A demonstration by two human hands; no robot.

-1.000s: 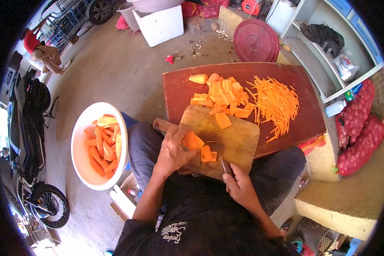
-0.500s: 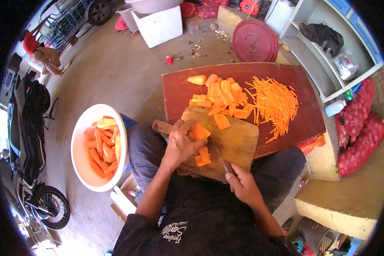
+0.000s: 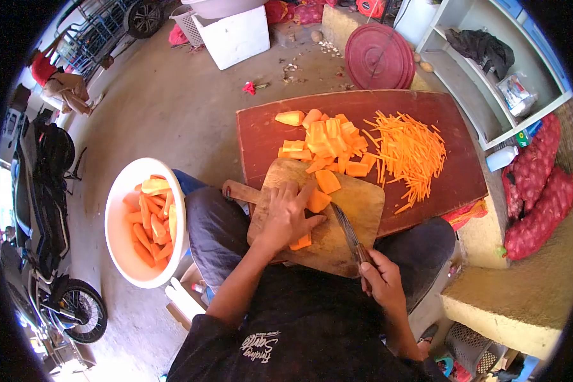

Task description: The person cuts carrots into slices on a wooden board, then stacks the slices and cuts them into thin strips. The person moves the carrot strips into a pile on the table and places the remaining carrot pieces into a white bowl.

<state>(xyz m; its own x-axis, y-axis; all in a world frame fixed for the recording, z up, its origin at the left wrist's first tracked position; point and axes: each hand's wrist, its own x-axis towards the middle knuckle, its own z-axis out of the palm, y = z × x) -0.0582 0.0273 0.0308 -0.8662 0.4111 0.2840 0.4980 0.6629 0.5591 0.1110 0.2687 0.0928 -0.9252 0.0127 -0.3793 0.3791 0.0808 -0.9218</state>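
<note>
My left hand (image 3: 288, 215) is over the wooden cutting board (image 3: 356, 213), its fingertips and thumb closed about an orange carrot piece (image 3: 319, 201). In my right hand (image 3: 384, 279) is a knife (image 3: 348, 232) gripped by its handle. The blade lies over the board, its tip close to the held piece. Another carrot piece (image 3: 300, 242) shows partly from under my left hand, and a flat carrot slice (image 3: 328, 181) rests at the board's upper edge. Beyond the board are a heap of carrot chunks (image 3: 331, 139) and a pile of carrot shreds (image 3: 412, 153).
The board overlaps a dark red table (image 3: 261, 127). A white bucket (image 3: 111, 223) of peeled carrots stands at left. Red mesh sacks (image 3: 535, 210) and a shelf unit (image 3: 468, 95) are at right. Farther left are a motorcycle (image 3: 76, 309) and a seated person (image 3: 60, 83).
My left hand has shifted right with the carrot piece, nearer the board's middle. My right hand has moved slightly right and down, and the knife blade now shows clearly, lying at a slant.
</note>
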